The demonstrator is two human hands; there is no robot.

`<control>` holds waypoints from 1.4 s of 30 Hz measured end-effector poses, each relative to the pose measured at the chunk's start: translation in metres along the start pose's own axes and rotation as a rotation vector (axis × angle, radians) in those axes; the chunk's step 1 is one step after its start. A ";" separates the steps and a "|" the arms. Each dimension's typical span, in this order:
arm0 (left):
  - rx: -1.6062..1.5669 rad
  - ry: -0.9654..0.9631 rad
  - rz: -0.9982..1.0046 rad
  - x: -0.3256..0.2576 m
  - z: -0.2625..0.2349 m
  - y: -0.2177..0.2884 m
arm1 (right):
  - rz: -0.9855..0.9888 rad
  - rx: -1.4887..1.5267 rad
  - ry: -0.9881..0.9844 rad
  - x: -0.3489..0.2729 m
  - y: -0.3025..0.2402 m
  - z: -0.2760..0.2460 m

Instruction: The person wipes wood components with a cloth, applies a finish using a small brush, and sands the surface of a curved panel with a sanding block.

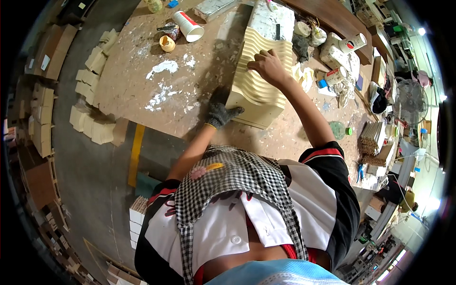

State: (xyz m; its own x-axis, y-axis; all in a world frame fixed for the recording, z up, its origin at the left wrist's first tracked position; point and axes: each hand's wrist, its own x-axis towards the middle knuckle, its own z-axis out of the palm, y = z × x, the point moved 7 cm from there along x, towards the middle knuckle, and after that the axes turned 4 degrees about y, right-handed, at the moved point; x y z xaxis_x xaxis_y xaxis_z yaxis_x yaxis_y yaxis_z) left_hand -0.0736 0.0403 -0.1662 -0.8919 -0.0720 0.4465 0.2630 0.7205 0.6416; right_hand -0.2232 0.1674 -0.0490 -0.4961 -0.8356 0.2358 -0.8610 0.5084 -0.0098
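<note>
A long cream block (261,102) with a rippled, wavy top lies on the worktable in front of me, its plain end face toward me. My left hand (221,115), in a dark grey knit glove, grips its near left corner; the thumb reaches onto the end face and the other fingers are partly hidden. On top of the ridges rests my bare right hand (270,68), fingers bent and drawn together. Whether something small is pinched under those fingertips is hidden. Beyond the block lies a white paint-smeared board (270,21) with a small dark tool (278,32) on it.
White smears mark the brown worktable (128,80). A paper cup (189,27) and a small orange-yellow pot (167,43) lie at far left. More cups (336,76), rags and a green-capped bottle (338,129) sit at right. Stacked cream pieces (92,126) line the left edge.
</note>
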 end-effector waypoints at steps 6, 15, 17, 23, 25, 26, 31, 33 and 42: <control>-0.020 -0.054 -0.025 -0.007 -0.003 -0.011 | 0.129 -0.016 -0.032 -0.005 -0.018 -0.008; -0.004 -0.045 -0.025 -0.010 0.001 -0.012 | 0.173 -0.002 -0.064 -0.011 -0.017 -0.007; 0.027 -0.011 0.003 -0.011 -0.001 -0.013 | 0.170 0.006 0.046 -0.002 -0.023 -0.012; -0.002 0.009 0.023 -0.009 -0.001 -0.017 | 0.148 -0.108 -0.121 -0.017 -0.025 -0.001; -0.004 -0.050 0.037 -0.008 0.003 -0.023 | 0.127 -0.053 -0.058 -0.009 -0.040 -0.008; -0.006 -0.051 0.038 -0.007 0.002 -0.022 | 0.109 -0.003 0.006 -0.003 -0.048 -0.016; -0.015 -0.036 0.077 -0.002 -0.003 -0.014 | 0.040 -0.028 -0.036 -0.002 -0.058 -0.005; 0.010 -0.049 0.079 -0.002 -0.004 -0.014 | 0.047 -0.038 -0.054 -0.007 -0.056 -0.006; -0.034 0.022 0.047 -0.001 -0.011 -0.006 | 0.047 -0.071 -0.109 -0.018 -0.054 -0.003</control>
State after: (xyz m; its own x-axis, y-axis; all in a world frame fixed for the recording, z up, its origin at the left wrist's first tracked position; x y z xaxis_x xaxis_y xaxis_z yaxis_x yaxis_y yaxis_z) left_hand -0.0703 0.0285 -0.1632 -0.8700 -0.0542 0.4901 0.3171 0.6997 0.6402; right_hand -0.1673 0.1559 -0.0494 -0.5481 -0.8263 0.1295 -0.8285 0.5576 0.0516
